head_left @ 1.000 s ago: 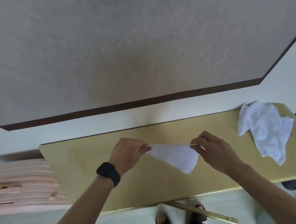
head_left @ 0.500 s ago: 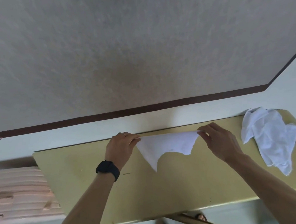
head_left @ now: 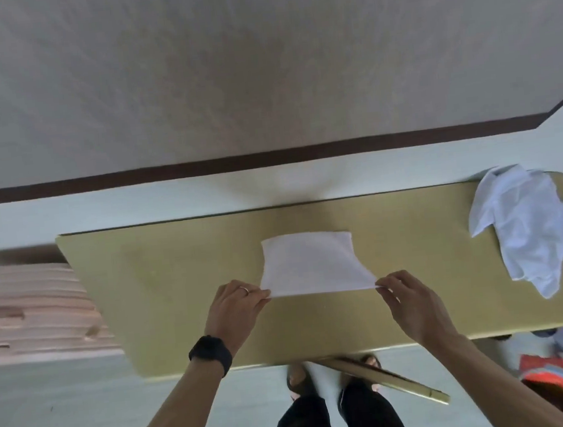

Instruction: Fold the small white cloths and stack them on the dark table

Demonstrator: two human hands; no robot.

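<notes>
Here the cloth [head_left: 312, 265] runs left-right, near corners pinched by left hand [head_left: 234, 309] and right hand [head_left: 416, 303].

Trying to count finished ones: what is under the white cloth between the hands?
The cloth lies spread on the table, whose bare top shows around it. No other cloth edge peeks out. Directly beneath is covered, so nothing there can be confirmed.

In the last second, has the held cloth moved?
Yes. The cloth, then hanging above the table, now lies spread flat on it, toward its far edge.
</notes>
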